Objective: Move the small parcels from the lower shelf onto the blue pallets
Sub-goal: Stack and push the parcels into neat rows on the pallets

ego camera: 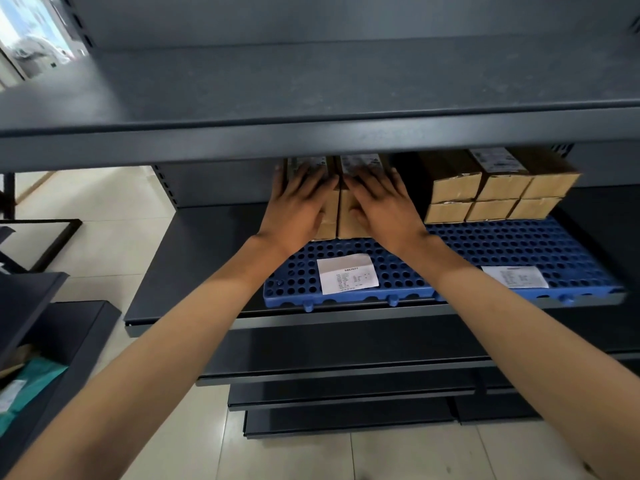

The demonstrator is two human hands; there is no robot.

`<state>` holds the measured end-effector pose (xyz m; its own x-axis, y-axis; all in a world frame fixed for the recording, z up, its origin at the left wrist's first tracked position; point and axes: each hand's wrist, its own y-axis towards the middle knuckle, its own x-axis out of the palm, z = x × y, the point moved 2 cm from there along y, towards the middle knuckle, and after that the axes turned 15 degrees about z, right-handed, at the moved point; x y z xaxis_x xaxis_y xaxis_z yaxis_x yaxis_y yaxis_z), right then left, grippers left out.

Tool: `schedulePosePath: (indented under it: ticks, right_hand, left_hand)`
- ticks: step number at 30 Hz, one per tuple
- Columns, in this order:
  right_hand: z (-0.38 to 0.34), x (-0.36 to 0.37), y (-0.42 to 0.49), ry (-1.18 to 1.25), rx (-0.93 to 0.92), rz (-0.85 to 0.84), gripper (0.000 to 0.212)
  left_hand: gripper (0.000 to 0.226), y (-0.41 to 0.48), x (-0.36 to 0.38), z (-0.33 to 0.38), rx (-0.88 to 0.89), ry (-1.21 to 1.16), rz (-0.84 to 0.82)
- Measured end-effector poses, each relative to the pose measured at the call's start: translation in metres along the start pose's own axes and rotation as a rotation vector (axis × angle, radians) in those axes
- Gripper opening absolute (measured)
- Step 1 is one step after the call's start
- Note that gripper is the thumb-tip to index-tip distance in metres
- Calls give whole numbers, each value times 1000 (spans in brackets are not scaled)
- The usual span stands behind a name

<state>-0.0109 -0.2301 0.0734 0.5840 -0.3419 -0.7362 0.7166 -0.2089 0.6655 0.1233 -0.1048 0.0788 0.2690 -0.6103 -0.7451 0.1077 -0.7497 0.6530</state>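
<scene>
Left hand (298,206): open, fingers spread flat over the left parcel (328,223).
Right hand (382,206): open, flat on the right parcel (348,225).
Why: probably pressing the pair together, upright.
Parcels: under both palms, on the blue pallet (398,282), apart from the stack (495,188) to the right.

Head view, forward and down, near blue pallets (519,244)
</scene>
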Motion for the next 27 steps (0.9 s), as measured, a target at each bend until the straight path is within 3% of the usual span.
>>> schedulePosePath:
  ticks: [8,15,22,27]
  right_hand:
    - [5,-21,-9,32,11,13,67]
    - [72,-64,-45,12,69,61,64]
    - [209,-83,-85,-62,86,-31,71]
    - [260,-65,-90,-72,31,-160,74]
  left_hand:
    - [67,14,-14,24,28,-98,23]
    - [74,59,-10,106,78,-175,105]
    - [88,127,28,186,14,-170,-34]
    - [80,146,57,204,-113,-98,-219]
